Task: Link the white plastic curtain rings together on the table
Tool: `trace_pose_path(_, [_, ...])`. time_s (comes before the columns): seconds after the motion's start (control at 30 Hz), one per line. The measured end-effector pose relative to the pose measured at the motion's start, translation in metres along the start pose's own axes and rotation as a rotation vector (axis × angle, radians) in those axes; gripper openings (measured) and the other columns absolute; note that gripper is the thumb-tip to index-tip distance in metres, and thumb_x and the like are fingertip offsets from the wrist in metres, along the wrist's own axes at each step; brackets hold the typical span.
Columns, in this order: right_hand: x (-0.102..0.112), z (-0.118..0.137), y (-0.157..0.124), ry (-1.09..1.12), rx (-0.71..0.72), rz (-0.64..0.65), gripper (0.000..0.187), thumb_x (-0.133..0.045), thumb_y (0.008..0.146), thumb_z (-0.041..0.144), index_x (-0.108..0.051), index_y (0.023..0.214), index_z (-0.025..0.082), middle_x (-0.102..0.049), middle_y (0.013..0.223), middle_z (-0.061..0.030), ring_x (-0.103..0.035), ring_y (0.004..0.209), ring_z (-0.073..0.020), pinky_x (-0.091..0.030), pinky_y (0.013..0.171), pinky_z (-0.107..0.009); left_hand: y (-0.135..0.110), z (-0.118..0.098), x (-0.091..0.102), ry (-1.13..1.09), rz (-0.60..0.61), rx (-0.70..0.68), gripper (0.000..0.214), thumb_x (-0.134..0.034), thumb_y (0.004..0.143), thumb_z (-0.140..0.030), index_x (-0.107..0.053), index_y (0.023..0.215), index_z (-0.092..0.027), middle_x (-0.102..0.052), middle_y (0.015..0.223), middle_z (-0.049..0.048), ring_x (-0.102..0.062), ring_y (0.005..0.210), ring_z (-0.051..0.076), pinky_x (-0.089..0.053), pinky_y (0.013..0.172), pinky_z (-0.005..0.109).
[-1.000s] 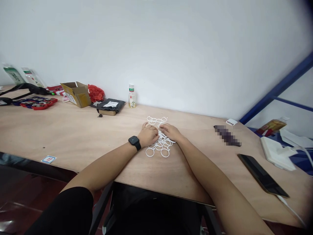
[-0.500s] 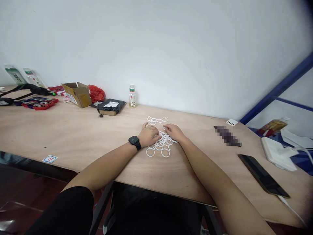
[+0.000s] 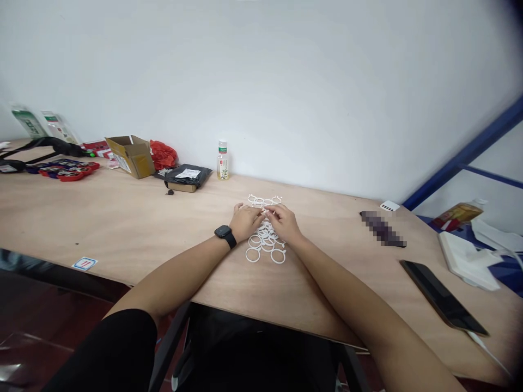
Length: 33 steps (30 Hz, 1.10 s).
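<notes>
A heap of several white plastic rings (image 3: 265,246) lies on the wooden table (image 3: 122,228), with a small row of rings (image 3: 265,200) just beyond it. My left hand (image 3: 245,220), with a black watch on its wrist, and my right hand (image 3: 283,222) meet over the far side of the heap. Both have fingers curled, fingertips close together, pinching a white ring between them. The ring itself is mostly hidden by the fingers.
A small bottle (image 3: 222,160) stands by the wall. A black parcel (image 3: 186,177), cardboard box (image 3: 131,155), red bag (image 3: 162,154) and red items (image 3: 67,170) lie at back left. A dark phone (image 3: 443,302) with cable and a white box (image 3: 466,260) lie at right.
Both hands drew closer together over the heap and rose slightly, fingertips now meeting on a ring. The view shifted a little.
</notes>
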State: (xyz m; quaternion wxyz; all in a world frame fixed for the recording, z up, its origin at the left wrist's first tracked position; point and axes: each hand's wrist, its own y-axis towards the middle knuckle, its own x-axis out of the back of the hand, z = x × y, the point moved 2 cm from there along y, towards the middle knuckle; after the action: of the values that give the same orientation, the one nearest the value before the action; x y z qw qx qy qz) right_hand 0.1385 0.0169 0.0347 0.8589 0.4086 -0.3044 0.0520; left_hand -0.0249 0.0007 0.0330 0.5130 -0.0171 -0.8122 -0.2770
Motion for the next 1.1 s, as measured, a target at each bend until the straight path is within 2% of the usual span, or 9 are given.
trace_pose_path(0.13, [-0.006, 0.006, -0.005, 0.000, 0.093, 0.022, 0.021, -0.052, 0.094, 0.030, -0.068, 0.105, 0.022, -0.067, 0.092, -0.0061, -0.062, 0.085, -0.0190, -0.052, 0.078, -0.033, -0.001, -0.002, 0.003, 0.072, 0.009, -0.067, 0.024, -0.040, 0.096, -0.026, -0.064, 0.096, -0.019, -0.071, 0.095, 0.0058, -0.060, 0.099, 0.022, -0.026, 0.106, 0.048])
trace_pose_path(0.37, [0.000, -0.001, -0.008, -0.025, 0.111, -0.054, 0.020, -0.052, 0.095, 0.033, -0.068, 0.101, 0.023, -0.069, 0.091, -0.0054, -0.064, 0.085, -0.0188, -0.052, 0.077, -0.031, -0.001, -0.006, 0.003, 0.086, -0.011, -0.168, 0.030, -0.034, 0.100, -0.031, -0.061, 0.101, -0.020, -0.071, 0.099, 0.0053, -0.060, 0.099, 0.021, -0.024, 0.107, 0.047])
trace_pose_path(0.6, [-0.001, 0.000, -0.009, -0.049, 0.121, -0.020, 0.020, -0.050, 0.096, 0.033, -0.066, 0.098, 0.023, -0.068, 0.086, -0.0053, -0.063, 0.080, -0.0191, -0.051, 0.074, -0.032, -0.002, -0.005, 0.004, 0.170, -0.039, -0.230, 0.031, -0.033, 0.099, -0.031, -0.062, 0.094, -0.019, -0.070, 0.093, 0.0060, -0.060, 0.096, 0.021, -0.022, 0.109, 0.048])
trace_pose_path(0.87, [0.002, -0.001, -0.011, -0.071, 0.104, -0.007, 0.016, -0.051, 0.094, 0.029, -0.065, 0.092, 0.021, -0.069, 0.083, -0.0044, -0.064, 0.077, -0.0182, -0.050, 0.073, -0.030, -0.002, -0.011, 0.006, 0.190, -0.040, -0.243, 0.030, -0.037, 0.097, -0.027, -0.063, 0.084, -0.018, -0.070, 0.086, 0.0057, -0.059, 0.094, 0.020, -0.020, 0.110, 0.048])
trace_pose_path(1.1, [0.000, -0.003, -0.009, -0.157, 0.113, 0.022, 0.021, -0.047, 0.096, 0.030, -0.067, 0.099, 0.022, -0.070, 0.092, -0.0062, -0.065, 0.087, -0.0197, -0.050, 0.078, -0.031, -0.001, -0.010, 0.003, 0.130, 0.000, -0.157, 0.033, -0.036, 0.098, -0.030, -0.066, 0.091, -0.019, -0.071, 0.092, 0.0066, -0.060, 0.094, 0.022, -0.023, 0.107, 0.050])
